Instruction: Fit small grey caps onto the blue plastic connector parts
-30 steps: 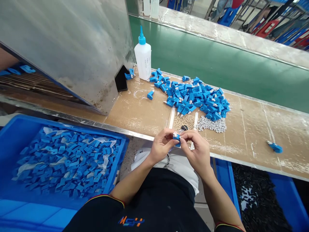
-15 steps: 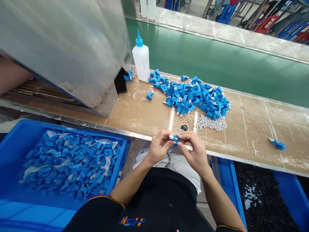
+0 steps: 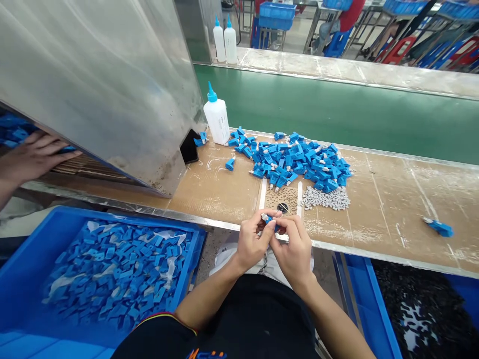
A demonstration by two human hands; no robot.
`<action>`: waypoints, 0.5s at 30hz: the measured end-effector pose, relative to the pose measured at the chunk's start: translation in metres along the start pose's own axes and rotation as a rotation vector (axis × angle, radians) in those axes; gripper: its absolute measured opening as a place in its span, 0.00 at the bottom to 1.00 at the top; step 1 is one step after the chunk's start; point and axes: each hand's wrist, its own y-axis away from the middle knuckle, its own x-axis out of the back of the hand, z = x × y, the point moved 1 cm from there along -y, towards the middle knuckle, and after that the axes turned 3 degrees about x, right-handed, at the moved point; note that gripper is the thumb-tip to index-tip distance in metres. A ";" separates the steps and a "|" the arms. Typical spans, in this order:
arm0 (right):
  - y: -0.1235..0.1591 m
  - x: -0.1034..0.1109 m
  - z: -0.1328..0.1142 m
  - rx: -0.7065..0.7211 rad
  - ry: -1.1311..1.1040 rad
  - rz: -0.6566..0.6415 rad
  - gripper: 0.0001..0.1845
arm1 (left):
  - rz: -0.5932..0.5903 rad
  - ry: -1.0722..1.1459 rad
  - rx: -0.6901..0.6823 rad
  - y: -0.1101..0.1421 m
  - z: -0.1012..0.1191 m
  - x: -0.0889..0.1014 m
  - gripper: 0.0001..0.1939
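Between the fingertips of my left hand (image 3: 254,240) and my right hand (image 3: 294,247) is a small blue plastic part (image 3: 268,219) with a whitish tip. Both hands are closed on it, just over the bench's front edge. Beyond them a small round black dish (image 3: 283,208) sits between two white strips. A heap of similar blue parts (image 3: 295,162) with white ends lies on the brown bench top (image 3: 220,194). Beside the heap is a pile of small grey pieces (image 3: 326,198). The underside of the held part is hidden by my fingers.
A white bottle (image 3: 217,119) with a blue nozzle stands behind, near a metal partition (image 3: 112,75). Another person's hand (image 3: 35,154) is left of it. Blue crates hold blue parts (image 3: 123,274) and black pieces (image 3: 415,299). A green belt (image 3: 318,104) runs behind the bench.
The view has tilted up slightly. My hands have turned the blue part so it slants, and the left thumb now lies across it. Another person's hand has appeared at the left.
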 end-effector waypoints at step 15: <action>0.017 0.215 0.236 -0.499 0.773 0.073 0.10 | 0.034 -1.255 0.096 -0.149 -0.008 0.021 0.21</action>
